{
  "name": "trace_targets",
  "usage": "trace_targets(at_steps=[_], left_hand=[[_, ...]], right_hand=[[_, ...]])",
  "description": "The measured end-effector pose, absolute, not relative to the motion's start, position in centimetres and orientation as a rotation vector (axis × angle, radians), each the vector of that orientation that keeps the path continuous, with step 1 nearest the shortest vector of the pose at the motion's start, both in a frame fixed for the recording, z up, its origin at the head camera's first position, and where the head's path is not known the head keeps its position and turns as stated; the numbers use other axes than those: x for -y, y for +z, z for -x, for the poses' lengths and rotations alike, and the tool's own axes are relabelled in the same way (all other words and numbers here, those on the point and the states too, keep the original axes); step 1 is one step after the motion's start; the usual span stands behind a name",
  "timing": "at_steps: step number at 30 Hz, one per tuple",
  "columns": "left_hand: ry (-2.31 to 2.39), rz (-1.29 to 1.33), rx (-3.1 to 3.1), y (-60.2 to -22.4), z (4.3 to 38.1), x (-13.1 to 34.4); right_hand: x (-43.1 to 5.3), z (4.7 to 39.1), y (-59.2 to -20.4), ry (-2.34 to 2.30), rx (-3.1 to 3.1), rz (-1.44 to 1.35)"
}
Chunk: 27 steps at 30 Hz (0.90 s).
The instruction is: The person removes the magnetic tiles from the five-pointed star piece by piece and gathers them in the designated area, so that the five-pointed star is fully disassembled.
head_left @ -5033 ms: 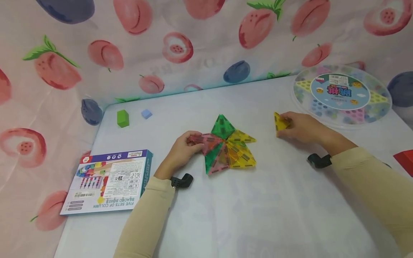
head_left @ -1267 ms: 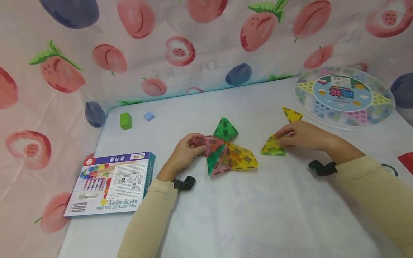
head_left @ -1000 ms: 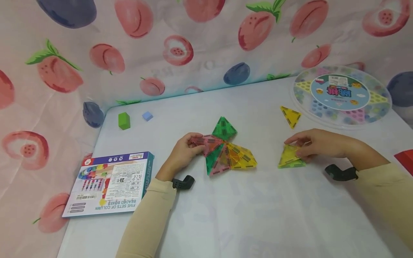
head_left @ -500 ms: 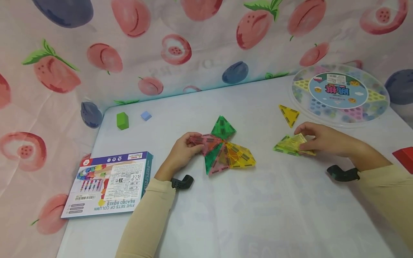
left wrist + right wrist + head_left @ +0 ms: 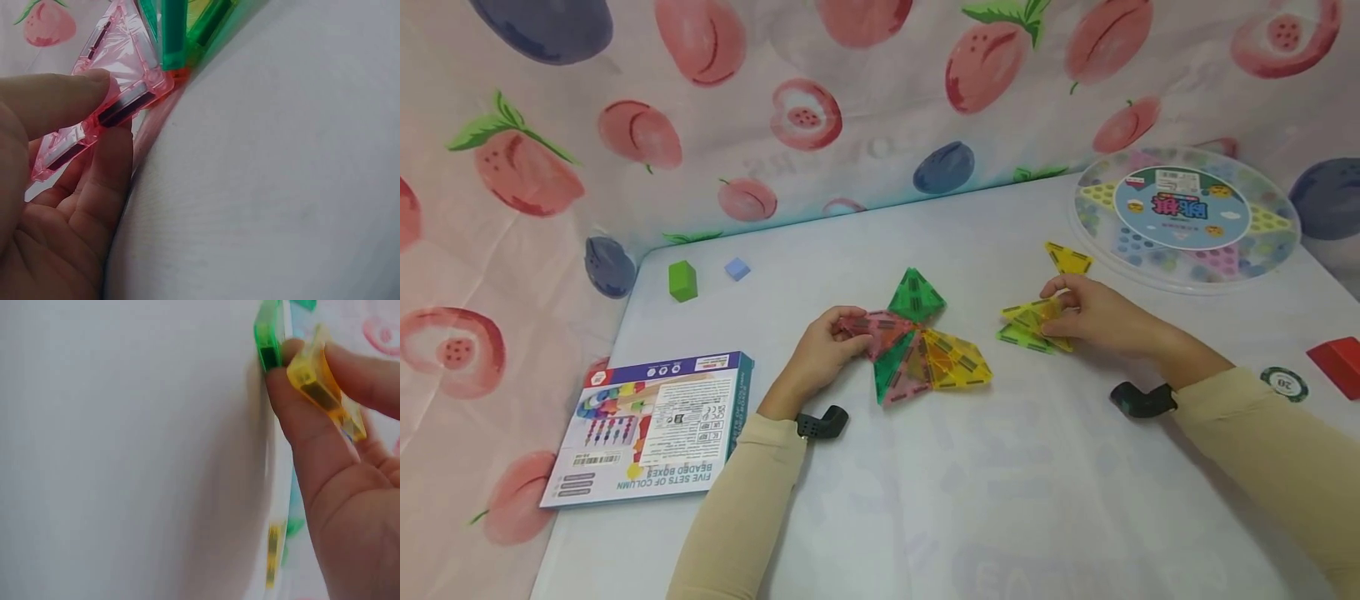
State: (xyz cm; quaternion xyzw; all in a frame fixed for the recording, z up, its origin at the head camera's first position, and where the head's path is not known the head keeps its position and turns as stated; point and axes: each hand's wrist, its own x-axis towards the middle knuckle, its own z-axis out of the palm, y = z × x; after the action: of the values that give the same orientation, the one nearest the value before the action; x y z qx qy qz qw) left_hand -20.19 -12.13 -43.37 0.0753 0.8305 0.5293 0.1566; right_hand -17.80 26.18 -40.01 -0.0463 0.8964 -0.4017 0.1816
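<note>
Between the thumb and forefinger of the right hand (image 5: 1101, 315), brought together to a tile's thickness, sits a yellow tile (image 5: 1028, 313), one corner pointing toward 9 o'clock in the head view. A lime tile (image 5: 1021, 337) lies just under it at about 7 o'clock and meets the forefinger in the right wrist view; whether the two tiles are joined I cannot tell. From those fingertips the tile cluster (image 5: 966, 371) lies at roughly 8 to 9 o'clock, apart from both held tiles. The relation that counts, I judge, is its notch at 3 o'clock, between the yellow wing and the green wing (image 5: 917, 293), which faces that pointing corner. On the cluster's far side, at 9 o'clock, thumb and fingers of the left hand (image 5: 823, 350) pinch the pink wing (image 5: 883, 325), whose long axis runs about 9 to 3. A loose yellow triangle (image 5: 1069, 258) lies just past 12 o'clock from the right fingertips, much nearer that hand; past it, at 2, is the round game board (image 5: 1183, 208).
</note>
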Motion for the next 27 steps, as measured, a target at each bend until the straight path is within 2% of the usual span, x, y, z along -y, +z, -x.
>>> trace_targets(at_steps=[13,27], left_hand=[[1.572,-0.222,-2.34,-43.6,20.2,12.1],[1.552,-0.226,-2.366,-43.6,20.2,12.1]], right_hand=[[-20.6,20.0,-40.8,-1.183,-2.499,0.278],[-26.0,19.5,-38.1,-1.352,-2.54,0.004]])
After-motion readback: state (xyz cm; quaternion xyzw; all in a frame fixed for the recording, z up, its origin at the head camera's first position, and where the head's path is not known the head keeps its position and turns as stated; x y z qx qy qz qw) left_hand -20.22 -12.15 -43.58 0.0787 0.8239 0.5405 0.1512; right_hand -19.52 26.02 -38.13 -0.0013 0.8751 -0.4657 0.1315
